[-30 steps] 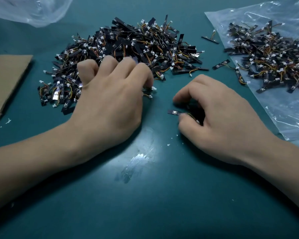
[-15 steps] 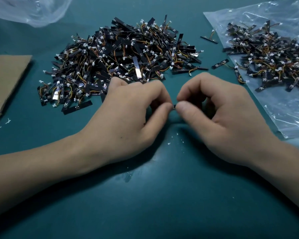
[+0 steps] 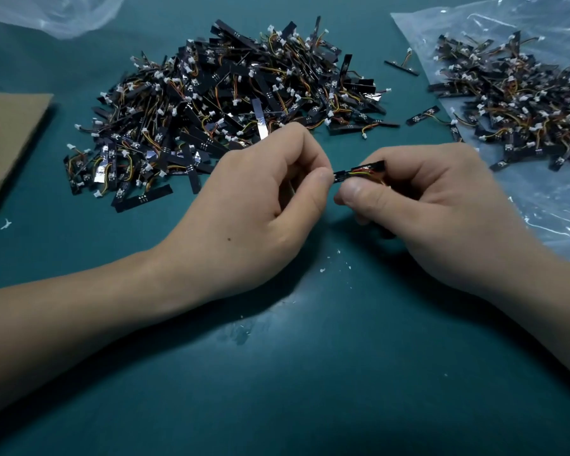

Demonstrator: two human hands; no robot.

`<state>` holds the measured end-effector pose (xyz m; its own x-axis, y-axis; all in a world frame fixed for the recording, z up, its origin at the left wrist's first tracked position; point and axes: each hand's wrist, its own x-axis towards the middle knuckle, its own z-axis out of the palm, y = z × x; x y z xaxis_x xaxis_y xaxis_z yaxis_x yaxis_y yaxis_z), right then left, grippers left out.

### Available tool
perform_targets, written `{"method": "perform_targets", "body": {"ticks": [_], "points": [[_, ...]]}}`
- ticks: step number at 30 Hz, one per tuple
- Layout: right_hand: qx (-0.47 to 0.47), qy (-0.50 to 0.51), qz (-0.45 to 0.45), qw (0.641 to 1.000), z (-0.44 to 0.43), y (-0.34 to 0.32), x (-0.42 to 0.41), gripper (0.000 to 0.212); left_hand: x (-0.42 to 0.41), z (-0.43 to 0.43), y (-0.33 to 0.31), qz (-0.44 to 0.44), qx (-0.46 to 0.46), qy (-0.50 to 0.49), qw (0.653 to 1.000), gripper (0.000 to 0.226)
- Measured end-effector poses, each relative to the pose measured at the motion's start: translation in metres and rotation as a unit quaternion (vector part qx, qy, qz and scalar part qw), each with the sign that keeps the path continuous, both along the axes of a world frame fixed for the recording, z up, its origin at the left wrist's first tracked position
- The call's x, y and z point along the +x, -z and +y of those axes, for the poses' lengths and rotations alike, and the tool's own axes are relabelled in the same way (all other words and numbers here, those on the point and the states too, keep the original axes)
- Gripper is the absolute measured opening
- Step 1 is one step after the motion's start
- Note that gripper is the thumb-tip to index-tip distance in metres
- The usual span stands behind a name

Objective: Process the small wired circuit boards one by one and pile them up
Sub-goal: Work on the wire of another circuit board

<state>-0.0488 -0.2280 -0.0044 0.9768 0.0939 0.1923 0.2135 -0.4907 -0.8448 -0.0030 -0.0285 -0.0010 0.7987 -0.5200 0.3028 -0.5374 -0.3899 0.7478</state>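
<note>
A small black circuit board (image 3: 359, 172) with red and yellow wires is held between both hands above the green table. My right hand (image 3: 435, 215) grips it between thumb and fingers. My left hand (image 3: 264, 209) pinches its left end with thumb and forefinger. A large pile of the same wired boards (image 3: 231, 103) lies beyond my left hand. A second heap of boards (image 3: 520, 103) rests on a clear plastic bag (image 3: 547, 205) at the right.
A few loose boards (image 3: 423, 115) lie between the two heaps. A brown cardboard sheet (image 3: 4, 139) sits at the left edge, and another clear bag (image 3: 53, 11) at the top left. Small white scraps (image 3: 329, 261) dot the green table (image 3: 310, 373).
My left hand left the big pile and came to the right hand. Both hands lifted slightly, and the board now shows between the thumbs.
</note>
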Motion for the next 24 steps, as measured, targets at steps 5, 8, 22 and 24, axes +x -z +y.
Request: {"method": "perform_targets", "body": {"ticks": [5,8,22,24], "points": [[-0.024,-0.005,-0.008,1.0,0.0015,0.0008,-0.0029,0.046,-0.0012,0.0004,-0.0014,-0.01,-0.003,-0.015,1.0,0.014],[0.012,0.001,0.017,1.0,0.0024,0.0,-0.0029,0.052,-0.0009,0.0002,-0.0011,-0.004,-0.007,-0.014,1.0,0.015],[0.015,-0.033,0.074,0.997,-0.0013,-0.0077,0.0006,0.045,0.0013,0.0027,0.0013,0.028,-0.052,-0.004,0.998,0.017],[0.009,-0.033,0.079,0.996,-0.0011,-0.0079,0.001,0.048,0.0017,0.003,0.0014,0.027,-0.053,-0.007,0.998,0.017]]}}
